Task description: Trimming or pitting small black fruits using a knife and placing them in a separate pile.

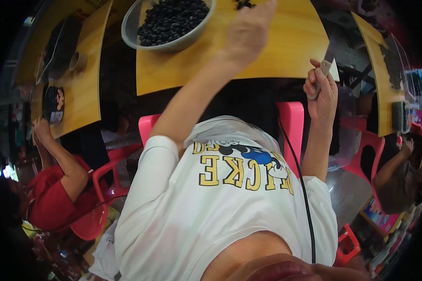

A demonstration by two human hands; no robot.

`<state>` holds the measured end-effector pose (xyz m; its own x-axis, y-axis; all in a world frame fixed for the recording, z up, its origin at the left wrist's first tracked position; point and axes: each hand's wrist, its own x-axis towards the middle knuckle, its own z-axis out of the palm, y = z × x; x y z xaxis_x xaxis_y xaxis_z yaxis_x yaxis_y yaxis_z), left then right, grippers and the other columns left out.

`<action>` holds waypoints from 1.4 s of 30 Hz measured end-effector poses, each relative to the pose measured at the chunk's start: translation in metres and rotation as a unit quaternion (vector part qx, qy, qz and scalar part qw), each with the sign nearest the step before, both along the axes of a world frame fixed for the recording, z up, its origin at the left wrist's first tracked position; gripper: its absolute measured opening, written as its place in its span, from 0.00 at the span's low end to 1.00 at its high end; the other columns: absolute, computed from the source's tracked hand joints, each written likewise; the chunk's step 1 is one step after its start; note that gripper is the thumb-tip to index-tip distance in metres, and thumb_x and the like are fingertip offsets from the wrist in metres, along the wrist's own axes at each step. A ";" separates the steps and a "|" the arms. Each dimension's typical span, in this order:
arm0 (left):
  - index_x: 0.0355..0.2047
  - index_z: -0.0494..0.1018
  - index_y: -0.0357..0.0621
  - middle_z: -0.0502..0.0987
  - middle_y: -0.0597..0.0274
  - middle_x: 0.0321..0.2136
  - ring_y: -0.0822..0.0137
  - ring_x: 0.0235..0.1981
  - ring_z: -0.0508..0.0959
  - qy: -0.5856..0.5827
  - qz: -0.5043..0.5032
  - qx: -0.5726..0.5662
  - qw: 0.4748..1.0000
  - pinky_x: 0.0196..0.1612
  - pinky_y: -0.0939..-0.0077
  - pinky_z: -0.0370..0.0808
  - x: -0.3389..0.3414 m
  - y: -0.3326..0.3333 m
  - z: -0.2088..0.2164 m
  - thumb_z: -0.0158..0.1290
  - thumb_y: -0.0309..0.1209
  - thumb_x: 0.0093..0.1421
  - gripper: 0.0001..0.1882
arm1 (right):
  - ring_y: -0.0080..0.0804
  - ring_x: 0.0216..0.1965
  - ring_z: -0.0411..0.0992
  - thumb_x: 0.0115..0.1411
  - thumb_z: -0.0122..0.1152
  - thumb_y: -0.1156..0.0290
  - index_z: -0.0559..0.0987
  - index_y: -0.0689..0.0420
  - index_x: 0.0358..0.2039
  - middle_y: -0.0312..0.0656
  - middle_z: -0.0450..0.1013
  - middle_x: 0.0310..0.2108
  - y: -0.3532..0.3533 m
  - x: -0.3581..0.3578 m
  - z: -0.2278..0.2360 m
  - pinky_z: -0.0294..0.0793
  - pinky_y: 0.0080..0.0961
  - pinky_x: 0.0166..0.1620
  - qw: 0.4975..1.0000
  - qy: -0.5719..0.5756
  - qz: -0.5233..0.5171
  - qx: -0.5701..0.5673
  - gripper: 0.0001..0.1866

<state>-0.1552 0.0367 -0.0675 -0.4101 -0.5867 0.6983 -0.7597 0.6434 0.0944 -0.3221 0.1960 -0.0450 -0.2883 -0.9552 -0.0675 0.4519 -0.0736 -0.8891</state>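
My left hand (249, 37) reaches over the yellow table (290, 42), smeared by motion, so its fingers do not show clearly. Next to it, at the far edge of the picture, lies a small cluster of dark pieces (244, 4). My right hand (322, 91) is raised by the table's right corner, its fingers wrapped round a small knife (320, 80) with a pale grey handle. The knife points away from me, its blade blurred and hard to make out. Left of my left hand stands a large whitish bowl (129, 35) full of small, round, glossy black pieces (171, 23).
At left, a person in red (51, 196) sits at another yellow table (86, 93) holding a cup (78, 61) and a dark tray (54, 104). Another person's arm (394, 164) shows at right, near a third table (384, 103). A black cable (299, 173) runs down my front.
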 end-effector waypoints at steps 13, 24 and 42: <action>0.38 0.79 0.46 0.79 0.56 0.23 0.63 0.26 0.79 -0.016 0.047 0.176 0.983 0.35 0.68 0.74 0.193 -0.026 0.105 0.55 0.34 0.57 0.10 | 0.13 0.19 0.59 0.62 0.54 0.77 0.72 0.65 0.48 0.35 0.69 0.29 0.002 -0.009 -0.027 0.57 0.10 0.22 1.000 0.018 -0.011 0.002 0.14; 0.37 0.79 0.42 0.80 0.54 0.29 0.58 0.33 0.80 -0.059 0.051 0.327 0.942 0.40 0.67 0.74 0.167 -0.072 0.047 0.57 0.39 0.54 0.15 | 0.12 0.18 0.56 0.62 0.53 0.76 0.73 0.66 0.46 0.35 0.69 0.30 -0.011 0.012 -0.013 0.54 0.09 0.21 0.998 0.033 0.054 -0.005 0.13; 0.44 0.70 0.33 0.76 0.49 0.38 0.60 0.40 0.79 0.618 -0.319 0.588 0.413 0.46 0.74 0.78 0.103 0.036 0.065 0.50 0.22 0.59 0.12 | 0.10 0.17 0.51 0.65 0.51 0.66 0.77 0.61 0.45 0.28 0.67 0.23 -0.045 0.009 0.036 0.48 0.11 0.21 0.974 0.164 -0.042 -0.148 0.14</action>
<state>-0.0518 0.0729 -0.0021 -0.4995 -0.8663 -0.0086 0.6259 -0.3677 0.6878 -0.3132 0.1515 -0.0090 -0.3270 -0.8908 0.3154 0.1285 -0.3726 -0.9191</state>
